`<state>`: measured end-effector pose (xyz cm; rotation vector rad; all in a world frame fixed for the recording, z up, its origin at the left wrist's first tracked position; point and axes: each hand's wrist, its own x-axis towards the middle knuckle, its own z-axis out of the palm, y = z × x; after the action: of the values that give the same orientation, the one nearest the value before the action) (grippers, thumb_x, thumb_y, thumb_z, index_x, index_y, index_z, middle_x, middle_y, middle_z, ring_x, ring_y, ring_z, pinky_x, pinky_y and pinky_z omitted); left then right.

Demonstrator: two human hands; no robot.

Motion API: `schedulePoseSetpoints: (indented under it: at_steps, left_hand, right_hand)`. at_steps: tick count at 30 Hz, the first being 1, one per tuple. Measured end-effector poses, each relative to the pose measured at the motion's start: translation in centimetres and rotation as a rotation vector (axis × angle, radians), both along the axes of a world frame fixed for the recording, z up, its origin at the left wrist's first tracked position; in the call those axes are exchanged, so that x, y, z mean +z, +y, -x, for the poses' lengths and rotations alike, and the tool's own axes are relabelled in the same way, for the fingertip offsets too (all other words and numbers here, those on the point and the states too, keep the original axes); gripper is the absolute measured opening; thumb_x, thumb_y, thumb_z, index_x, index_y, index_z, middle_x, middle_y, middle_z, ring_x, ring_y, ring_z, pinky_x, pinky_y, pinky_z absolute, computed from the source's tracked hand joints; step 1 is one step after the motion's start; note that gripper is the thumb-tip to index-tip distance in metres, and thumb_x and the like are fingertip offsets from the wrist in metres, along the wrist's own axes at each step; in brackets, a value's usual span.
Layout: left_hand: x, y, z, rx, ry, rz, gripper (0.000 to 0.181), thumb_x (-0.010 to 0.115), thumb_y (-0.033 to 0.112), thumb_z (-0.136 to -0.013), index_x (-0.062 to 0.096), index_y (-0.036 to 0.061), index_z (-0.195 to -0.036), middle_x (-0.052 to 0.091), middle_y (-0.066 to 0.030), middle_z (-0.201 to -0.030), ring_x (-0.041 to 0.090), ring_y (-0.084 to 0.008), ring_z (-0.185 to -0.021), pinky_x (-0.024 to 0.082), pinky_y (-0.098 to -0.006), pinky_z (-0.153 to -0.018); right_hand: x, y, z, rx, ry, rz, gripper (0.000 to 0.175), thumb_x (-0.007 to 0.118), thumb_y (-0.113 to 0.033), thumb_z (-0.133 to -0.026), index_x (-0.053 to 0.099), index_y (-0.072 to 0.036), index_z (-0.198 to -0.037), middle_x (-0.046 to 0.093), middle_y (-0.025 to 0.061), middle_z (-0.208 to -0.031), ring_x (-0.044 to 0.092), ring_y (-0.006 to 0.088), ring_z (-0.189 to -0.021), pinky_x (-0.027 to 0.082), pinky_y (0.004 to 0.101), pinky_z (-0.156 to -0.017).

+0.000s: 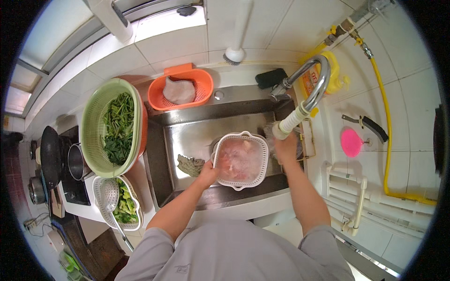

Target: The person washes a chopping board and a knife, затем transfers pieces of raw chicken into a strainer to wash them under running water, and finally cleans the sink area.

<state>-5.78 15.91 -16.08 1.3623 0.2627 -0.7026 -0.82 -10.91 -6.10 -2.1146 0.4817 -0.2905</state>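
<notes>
A white double-layer drain basket [263, 168] is in the stainless steel sink [190, 123], with cloudy water and pinkish pieces that look like raw meat [235, 159] inside. My left hand [210, 174] grips the basket's left rim. To the right of the basket, my right hand [285, 149] is at the white nozzle [290, 121] of the chrome faucet [325, 79]. It is blurred and partly hidden by the nozzle, so its grip is unclear. Clear plastic [270, 131] shows beside it. A crumpled grey-green cloth [190, 165] lies on the sink floor, left of my left hand.
At the left stand a green colander [92, 140] of leafy greens and a white basket [99, 200] with chopped green vegetables and a slotted ladle [111, 198]. An orange strainer [154, 92] holding a cloth sits behind the sink. A yellow bottle [330, 66] is behind the faucet.
</notes>
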Motion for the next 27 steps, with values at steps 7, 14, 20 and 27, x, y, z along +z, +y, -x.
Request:
schedulePoseSetpoints:
  at_steps: [7,14,20,27]
  left_hand:
    - [1.5,-1.2,-0.2,-0.084,0.033,0.037,0.035,0.052,-0.001,-0.078,0.058,-0.0003,-0.113,0.063,-0.0087,-0.104,0.058,-0.0176,-0.095,0.046,-0.0292,-0.083]
    - [0.0,-1.8,1.2,-0.08,0.053,-0.096,0.043,0.045,-0.005,-0.075,0.054,-0.0005,-0.117,0.061,-0.0081,-0.106,0.058,-0.019,-0.095,0.047,-0.0313,-0.084]
    - [0.8,-0.8,2.0,-0.028,0.103,0.013,0.045,0.045,-0.006,-0.074,0.052,-0.0005,-0.118,0.061,-0.0085,-0.106,0.058,-0.0189,-0.095,0.047,-0.0318,-0.084]
    - [1.6,-0.7,1.2,-0.066,0.071,-0.039,0.045,0.045,-0.006,-0.075,0.052,0.0008,-0.119,0.061,-0.0091,-0.106,0.059,-0.0187,-0.095,0.047,-0.0315,-0.084]
  right_hand:
    - [-4.3,6.7,4.7,0.312,0.452,0.224,0.055,0.065,-0.031,-0.076,0.051,-0.006,-0.122,0.048,0.0203,-0.125,0.045,0.0397,-0.116,0.04,0.0428,-0.096]
    - [-7.3,8.5,5.2,0.531,0.556,0.276,0.052,0.066,-0.033,-0.074,0.055,-0.009,-0.118,0.055,0.0193,-0.116,0.052,0.0375,-0.108,0.044,0.043,-0.09]
    - [-3.2,6.9,5.1,0.429,0.397,-0.113,0.044,0.063,-0.029,-0.077,0.058,-0.008,-0.115,0.064,0.015,-0.101,0.06,0.0325,-0.093,0.047,0.0406,-0.086]
    - [-1.6,10.7,5.1,0.584,0.319,0.541,0.056,0.069,-0.033,-0.071,0.054,-0.016,-0.123,0.046,0.0125,-0.129,0.041,0.0344,-0.12,0.033,0.049,-0.099]
